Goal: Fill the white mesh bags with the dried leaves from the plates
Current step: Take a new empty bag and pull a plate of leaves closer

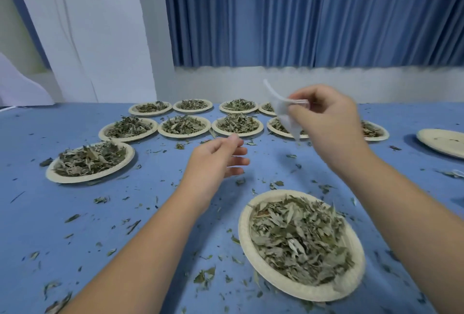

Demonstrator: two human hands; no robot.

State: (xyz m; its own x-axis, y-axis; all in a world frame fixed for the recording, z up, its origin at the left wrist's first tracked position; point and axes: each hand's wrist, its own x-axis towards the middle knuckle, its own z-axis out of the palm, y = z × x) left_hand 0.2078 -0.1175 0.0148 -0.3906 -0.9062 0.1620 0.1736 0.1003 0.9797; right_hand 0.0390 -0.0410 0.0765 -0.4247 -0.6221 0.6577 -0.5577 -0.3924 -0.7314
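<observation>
Right hand [326, 122]: raised above the table, fingers curled, thumb and fingertips pinching the top edge of a white mesh bag [283, 115]. The bag is thin, limp and half see-through. It hangs down and to the left from the pinch, and a narrow white strip sticks up from its top. It is motion-blurred, so its weave and outline are hard to read; it looks empty, though the blur makes this uncertain.

Left hand [216, 160]: held over the cloth between the plates, fingers loosely extended and slightly spread, holding nothing.

Near plate [244, 228]: round, shallow, pale cream, with a matte fibrous rim like paper or pulp. It sits low and right of centre and is heaped with dried leaves [298, 241], which are grey-green, narrow, curled and brittle-looking. Its far right edge is smeared by blur.

Left plate [82, 178]: same type, with a darker, twiggier heap.

Further plates [183, 135]: two rows toward the back edge, all loaded with leaves. The two behind the bag are partly covered by it. One more plate [384, 135] shows only its right part past the right hand.

Bare plate [442, 141]: at the right, cut off by the frame edge and holding only a few specks.

Tablecloth [75, 225]: smooth blue fabric, littered all over with leaf fragments and crumbs.

Curtain [301, 12]: blue with vertical pleats, behind the table above a pale wall band. A white pillar [100, 37] stands to its left.
</observation>
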